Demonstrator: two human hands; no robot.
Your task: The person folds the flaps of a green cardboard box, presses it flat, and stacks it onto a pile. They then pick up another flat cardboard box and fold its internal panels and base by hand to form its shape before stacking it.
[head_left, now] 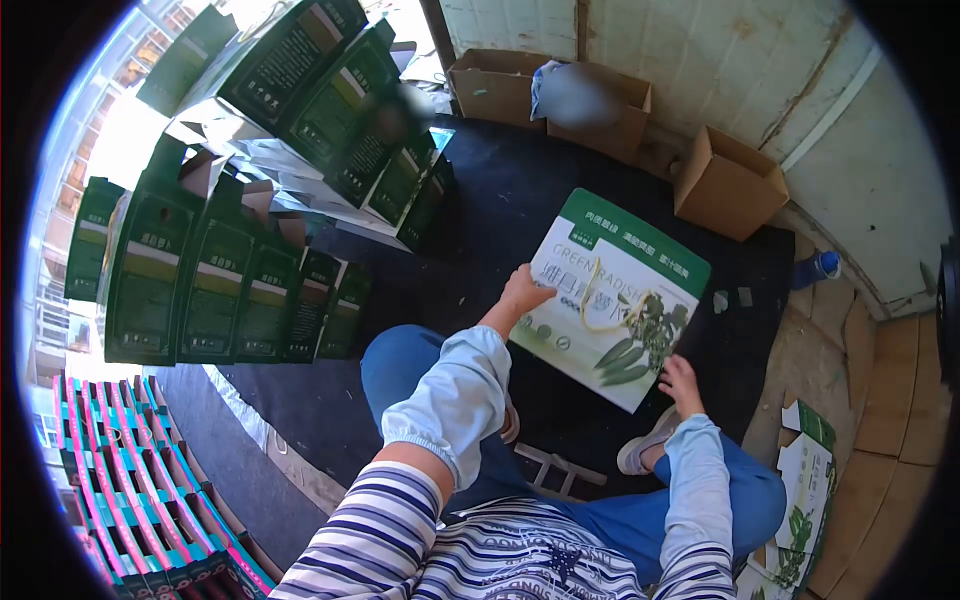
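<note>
A white and green cardboard gift carton (615, 290) stands tilted before me, printed with "GREEN RADISH" and pictures of vegetables. A loop of yellow cord (592, 318) hangs on its front. My left hand (524, 293) grips the carton's left edge, thumb lying over the printed face. At the lower right edge, my right hand (682, 386) has its bent fingers against the carton; its fingertips are partly hidden. Both forearms wear pale blue sleeve covers.
Stacked green cartons (235, 265) rise on the left, with pink and teal boxes (140, 480) below them. Open brown boxes (730, 185) stand along the back wall. A blue object (818, 268) and flattened printed cartons (805, 480) lie right. Black sheeting (480, 210) covers the floor.
</note>
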